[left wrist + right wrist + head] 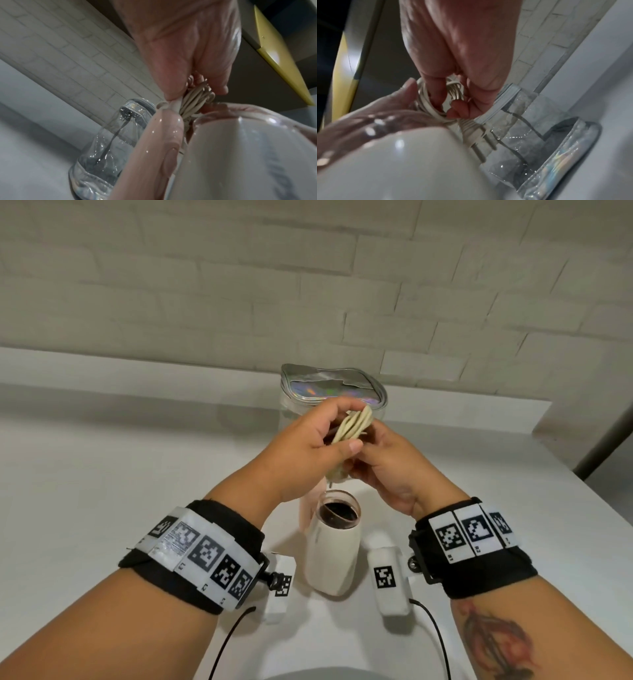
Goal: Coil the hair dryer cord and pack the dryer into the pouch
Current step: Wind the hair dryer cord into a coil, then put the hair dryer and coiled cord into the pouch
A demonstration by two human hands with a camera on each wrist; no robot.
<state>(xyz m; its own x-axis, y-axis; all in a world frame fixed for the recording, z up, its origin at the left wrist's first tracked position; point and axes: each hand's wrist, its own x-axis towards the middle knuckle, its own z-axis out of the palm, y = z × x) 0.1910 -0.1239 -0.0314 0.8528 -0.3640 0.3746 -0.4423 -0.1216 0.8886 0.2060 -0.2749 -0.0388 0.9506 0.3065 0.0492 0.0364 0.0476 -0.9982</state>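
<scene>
The cream hair dryer [334, 556] stands on the white table with its dark opening up and its pink handle [306, 510] behind it. Above it both hands hold the coiled cream cord [354, 422] as a bundle of loops. My left hand [329, 434] grips the bundle between thumb and curled fingers. My right hand [371, 446] pinches it from the right side. In the right wrist view the two-pin plug [476, 134] hangs below the coil [453, 93]. The clear pouch [332, 386] with a holographic top stands just behind the hands.
The white table [137, 491] runs to a raised ledge under a pale brick wall [239, 285]. Its right edge [582, 498] drops off beside a dark post. Black cables trail from both wrist cameras toward me.
</scene>
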